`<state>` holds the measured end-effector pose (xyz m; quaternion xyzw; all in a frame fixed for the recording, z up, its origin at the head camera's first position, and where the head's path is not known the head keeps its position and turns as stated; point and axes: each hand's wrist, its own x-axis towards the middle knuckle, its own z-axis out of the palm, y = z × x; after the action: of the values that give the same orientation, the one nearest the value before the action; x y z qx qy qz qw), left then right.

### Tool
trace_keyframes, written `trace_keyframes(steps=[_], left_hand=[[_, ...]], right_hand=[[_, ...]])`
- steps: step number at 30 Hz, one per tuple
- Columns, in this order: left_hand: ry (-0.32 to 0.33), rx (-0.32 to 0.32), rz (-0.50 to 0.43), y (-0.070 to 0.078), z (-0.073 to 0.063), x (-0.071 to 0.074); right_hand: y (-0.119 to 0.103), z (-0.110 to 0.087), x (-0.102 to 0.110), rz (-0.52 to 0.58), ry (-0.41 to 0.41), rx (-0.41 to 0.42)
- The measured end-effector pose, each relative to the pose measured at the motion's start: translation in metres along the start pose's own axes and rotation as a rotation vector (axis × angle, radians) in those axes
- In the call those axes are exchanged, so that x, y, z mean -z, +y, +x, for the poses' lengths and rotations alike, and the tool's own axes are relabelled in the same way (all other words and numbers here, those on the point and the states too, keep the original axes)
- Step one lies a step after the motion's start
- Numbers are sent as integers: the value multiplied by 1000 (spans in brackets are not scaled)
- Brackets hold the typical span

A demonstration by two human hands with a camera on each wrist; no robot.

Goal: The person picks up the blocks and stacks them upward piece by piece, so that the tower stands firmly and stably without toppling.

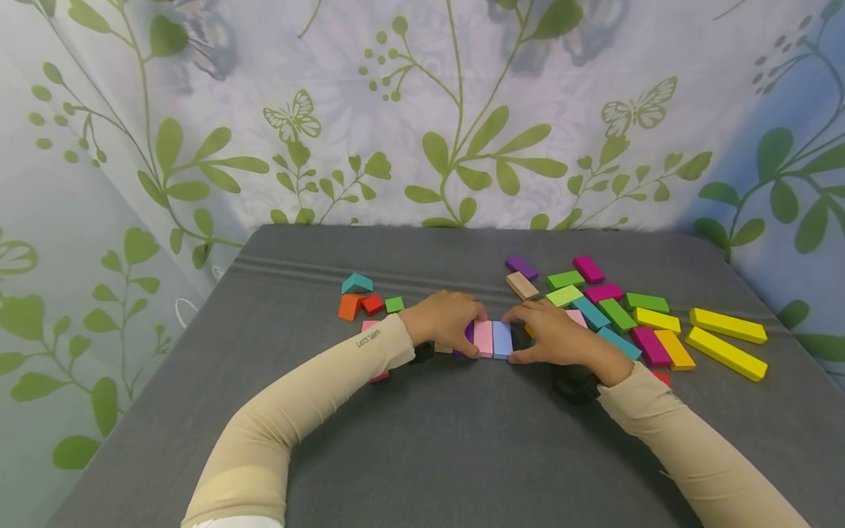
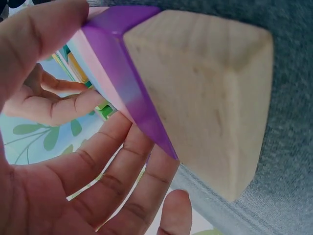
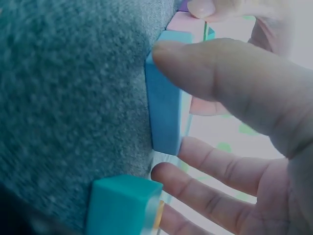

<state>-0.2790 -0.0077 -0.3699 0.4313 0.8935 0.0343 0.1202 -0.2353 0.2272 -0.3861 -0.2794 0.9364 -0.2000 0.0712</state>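
Double grip, close fit

Mid-table, the left hand pinches the pink block, the right hand the blue block — side by side, a purple block and wooden block adjoining. Even pressure should keep them flush. No container shows; yellow bars lie near the right edge, a magenta block toward the far.

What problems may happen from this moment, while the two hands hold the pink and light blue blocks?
1. The left hand grips the pink block and the right hand the light blue block beside it; uneven pressure might push them out of line.
2. In the right wrist view, a teal block sits close to the right hand, which could knock it.
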Motion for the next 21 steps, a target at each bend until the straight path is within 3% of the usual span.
trace_keyframes(steps=[7,12,17,21], left_hand=[[-2,-6,-8,1,-5,0],[37,17,-39,-3,-22,-3],[103,16,-170,-9,-46,-5],[150,-6,-321,-15,-61,-10]], right_hand=[[2,-2,-2,24,1,22],[8,-17,10,105,26,31],[21,-43,24,137,94,87],[35,-66,34,142,53,46]])
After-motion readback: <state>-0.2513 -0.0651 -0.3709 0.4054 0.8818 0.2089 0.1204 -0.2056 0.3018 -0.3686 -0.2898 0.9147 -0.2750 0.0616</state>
